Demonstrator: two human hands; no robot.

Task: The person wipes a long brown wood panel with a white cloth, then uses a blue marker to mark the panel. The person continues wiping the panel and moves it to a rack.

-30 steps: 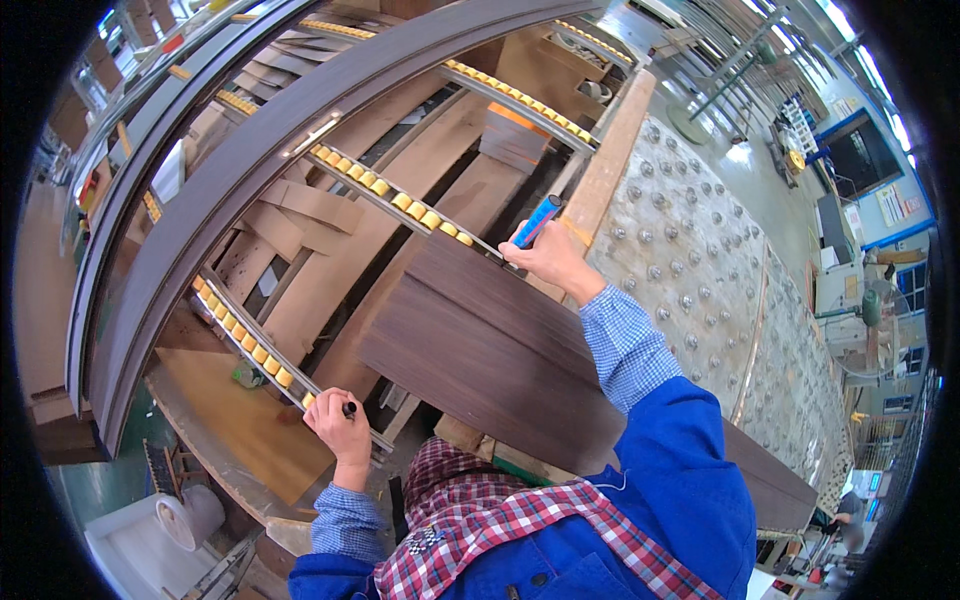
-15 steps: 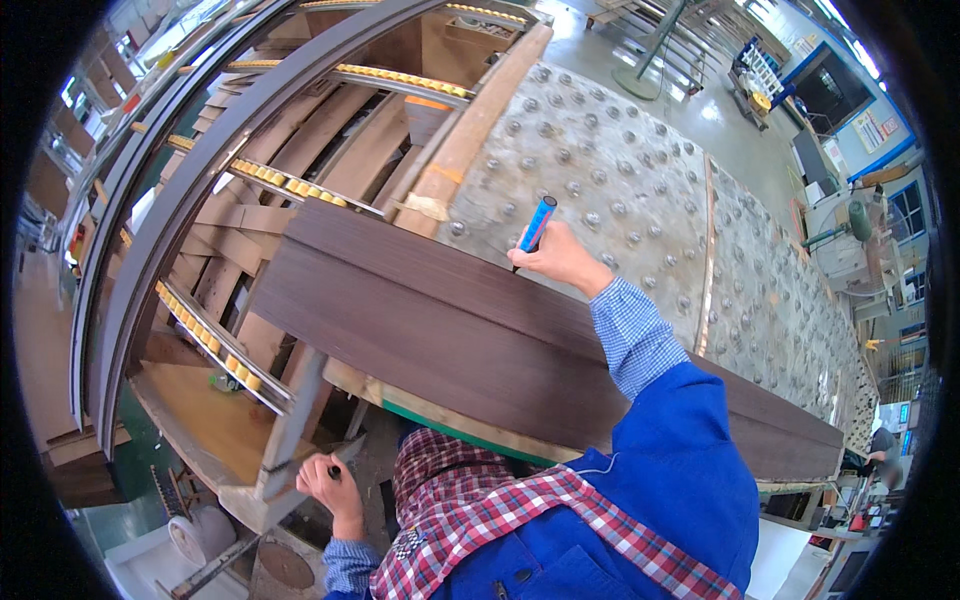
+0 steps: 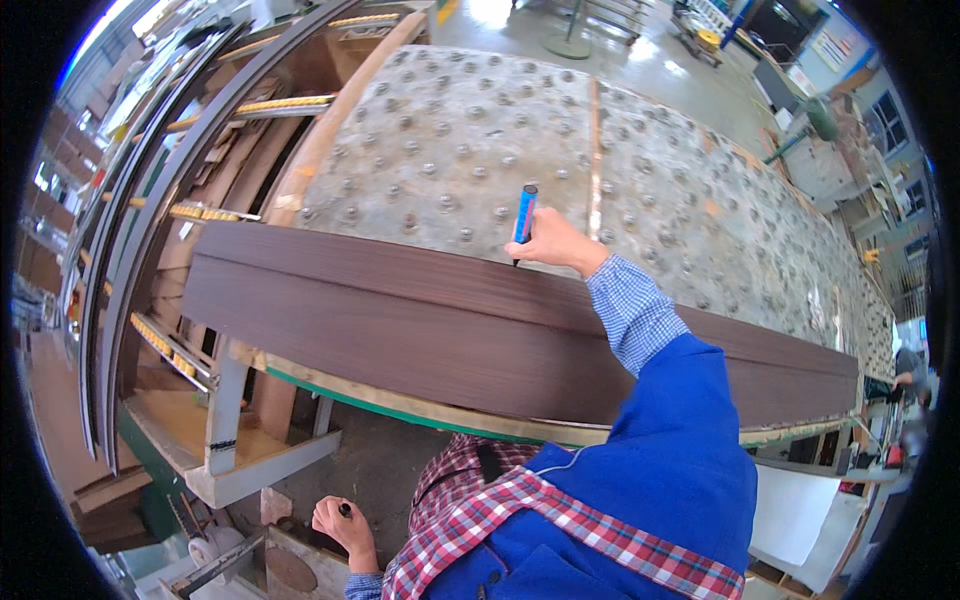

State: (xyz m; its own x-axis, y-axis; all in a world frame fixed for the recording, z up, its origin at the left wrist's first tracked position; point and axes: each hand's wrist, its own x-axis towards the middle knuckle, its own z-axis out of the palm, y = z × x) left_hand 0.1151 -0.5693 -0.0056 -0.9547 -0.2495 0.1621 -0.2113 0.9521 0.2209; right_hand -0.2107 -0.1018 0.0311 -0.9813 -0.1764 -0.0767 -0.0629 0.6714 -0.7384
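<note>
My right hand grips a blue marker, its black tip pointing down at the far edge of a long dark brown wood-grain board. Whether the tip touches the board or hangs just off it, I cannot tell. A groove runs lengthwise along the board, which lies across the near side of the table. Low at the left, away from the board, my left hand is closed around a small black cap, mostly hidden by the fingers.
Beyond the board stretches a metal table top studded with ball rollers. At the left stands a rack with yellow rollers and long dark profiles. A grey table leg rises near my left hand. Another person is at the far right.
The view has shifted right, and the marker has moved right along the board's far edge, now more upright. My left hand still holds the black cap low at the left.
</note>
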